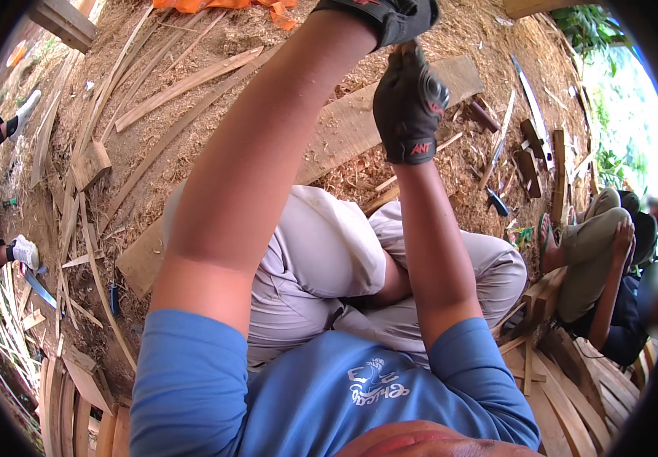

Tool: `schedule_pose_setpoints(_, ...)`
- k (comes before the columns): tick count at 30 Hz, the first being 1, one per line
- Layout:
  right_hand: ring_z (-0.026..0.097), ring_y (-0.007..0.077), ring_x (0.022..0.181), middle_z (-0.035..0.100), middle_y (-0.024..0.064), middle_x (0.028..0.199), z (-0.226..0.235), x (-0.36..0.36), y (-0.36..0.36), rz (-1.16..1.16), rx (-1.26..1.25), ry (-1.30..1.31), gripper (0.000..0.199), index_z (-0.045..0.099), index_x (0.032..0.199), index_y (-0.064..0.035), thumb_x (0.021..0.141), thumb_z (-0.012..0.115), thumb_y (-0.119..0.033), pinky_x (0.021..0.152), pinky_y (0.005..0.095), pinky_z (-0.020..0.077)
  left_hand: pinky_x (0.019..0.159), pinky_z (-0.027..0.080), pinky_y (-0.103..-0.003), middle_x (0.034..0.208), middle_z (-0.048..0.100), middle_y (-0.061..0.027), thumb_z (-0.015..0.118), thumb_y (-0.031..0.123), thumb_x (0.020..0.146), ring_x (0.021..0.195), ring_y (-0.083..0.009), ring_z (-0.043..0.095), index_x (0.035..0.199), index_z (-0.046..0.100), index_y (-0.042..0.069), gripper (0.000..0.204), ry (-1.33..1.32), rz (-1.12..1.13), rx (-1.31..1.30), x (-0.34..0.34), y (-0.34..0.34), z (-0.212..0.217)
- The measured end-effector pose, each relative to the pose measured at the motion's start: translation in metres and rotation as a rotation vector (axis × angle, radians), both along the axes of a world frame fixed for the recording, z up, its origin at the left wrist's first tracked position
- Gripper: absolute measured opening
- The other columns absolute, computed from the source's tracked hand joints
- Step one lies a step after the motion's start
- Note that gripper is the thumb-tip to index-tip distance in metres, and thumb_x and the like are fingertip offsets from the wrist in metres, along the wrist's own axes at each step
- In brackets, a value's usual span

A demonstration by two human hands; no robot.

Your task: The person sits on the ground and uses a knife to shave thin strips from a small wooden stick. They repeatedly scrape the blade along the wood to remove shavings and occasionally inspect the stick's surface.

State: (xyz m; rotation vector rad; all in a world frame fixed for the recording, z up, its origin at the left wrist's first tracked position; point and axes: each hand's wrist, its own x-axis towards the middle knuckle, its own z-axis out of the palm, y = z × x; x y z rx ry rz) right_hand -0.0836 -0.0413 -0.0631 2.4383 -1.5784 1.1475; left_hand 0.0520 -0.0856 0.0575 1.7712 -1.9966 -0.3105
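My left hand (401, 19), in a black glove, reaches to the upper edge of the head view, which cuts it off, so its fingers do not show. Just below it is my right hand (411, 107), in a matching black glove with red marks and bare fingertips. Its fingers are bent together and come up against the underside of the left glove. Whatever they may pinch is hidden. Beneath both arms a long wooden plank (352, 126) runs slantwise over ground strewn with shavings, passing under my bent legs.
Wood strips (188, 87) litter the left side, near another person's white shoe (24, 251). At right lie a handsaw (528, 95), brown wooden blocks (528, 171) and a dark-handled tool (498, 202). Another person (603, 251) sits there. Boards (565, 388) are piled behind; orange sheeting (215, 4) lies ahead.
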Motion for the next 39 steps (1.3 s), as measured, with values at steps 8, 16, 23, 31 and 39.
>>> schedule_pose_setpoints(8, 0.075, 0.0358, 0.096, 0.073, 0.0227, 0.122, -0.059, -0.015, 0.01, -0.043, 0.236, 0.056, 0.059, 0.058, 0.15, -0.0079, 0.091, 0.06, -0.001, 0.08, 0.0453, 0.0607, 0.085, 0.058, -0.05, 0.096, 0.073, -0.0315, 0.049, 0.039, 0.101, 0.094, -0.0439, 0.074, 0.096, 0.076, -0.003, 0.051, -0.035, 0.088, 0.033, 0.01, -0.002, -0.004)
schedule_pose_setpoints(16, 0.069, 0.0356, 0.073, 0.069, 0.0166, 0.079, -0.006, 0.017, -0.012, 0.046, -0.101, -0.175, 0.025, 0.074, 0.111, -0.0077, 0.089, 0.061, -0.006, 0.064, 0.048, 0.0535, 0.075, 0.055, -0.048, 0.068, 0.07, -0.0161, 0.046, 0.049, 0.108, 0.065, -0.0335, 0.071, 0.098, 0.076, 0.008, 0.052, -0.151, 0.189, 0.406, 0.006, 0.004, 0.014)
schedule_pose_setpoints(23, 0.074, 0.0348, 0.097, 0.075, 0.0172, 0.113, -0.039, -0.005, 0.013, 0.018, 0.148, -0.111, 0.051, 0.063, 0.14, -0.0092, 0.09, 0.058, -0.001, 0.084, 0.0457, 0.0588, 0.072, 0.054, -0.043, 0.052, 0.062, -0.0107, 0.04, 0.059, 0.109, 0.056, -0.0281, 0.068, 0.084, 0.074, 0.005, 0.069, -0.212, -0.104, -0.031, 0.029, 0.009, -0.014)
schedule_pose_setpoints(31, 0.073, 0.0337, 0.086, 0.075, 0.0149, 0.103, -0.01, 0.001, 0.007, 0.075, 0.114, -0.206, 0.046, 0.069, 0.135, -0.0159, 0.094, 0.056, -0.003, 0.074, 0.0455, 0.0579, 0.065, 0.054, -0.04, 0.055, 0.063, -0.0091, 0.049, 0.046, 0.109, 0.06, -0.0248, 0.069, 0.084, 0.072, 0.006, 0.053, -0.201, -0.136, -0.081, 0.029, 0.019, -0.021)
schedule_pose_setpoints(39, 0.075, 0.0326, 0.087, 0.077, 0.0144, 0.103, -0.045, -0.023, 0.02, 0.065, 0.11, -0.131, 0.05, 0.068, 0.137, -0.0181, 0.092, 0.055, -0.001, 0.076, 0.0454, 0.0606, 0.075, 0.055, -0.035, 0.061, 0.071, -0.005, 0.048, 0.048, 0.11, 0.066, -0.0199, 0.072, 0.09, 0.077, 0.006, 0.055, -0.095, 0.032, 0.17, 0.017, 0.037, -0.007)
